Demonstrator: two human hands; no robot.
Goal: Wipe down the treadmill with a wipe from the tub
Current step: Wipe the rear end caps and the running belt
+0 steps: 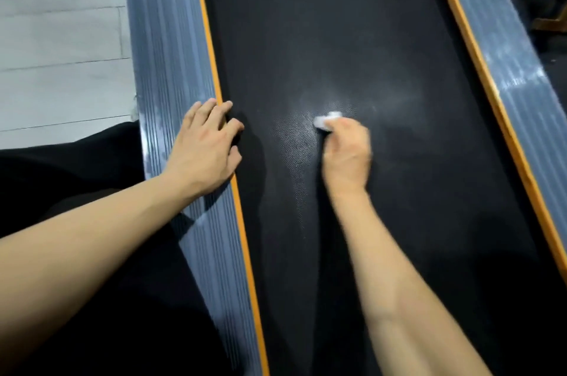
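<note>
Lying bunched and white against the black treadmill belt: the wipe, poking out just beyond the fingertips of the right hand. Gripping it with curled fingers, that hand, blurred, knuckles up, pressing the wad down onto the belt near its middle. Spreading around and ahead of the hand, a pale hazy smear on the textured black surface, fading toward the far right.

Resting well to the left of that hand: the left hand, fingers straight and splayed, holding nothing, palm lying across the orange edge strip with the fingertips reaching onto the belt and the heel sitting on the grey ribbed side rail.

Running away to the right of the wiping hand, a second orange strip and grey rail, well apart from it. Showing beyond the left rail, pale floor boards; beyond the right rail, dark flooring and a bit of wooden frame, too cropped for telling what it is. Filling the near left corner under the left forearm, black clothing.
</note>
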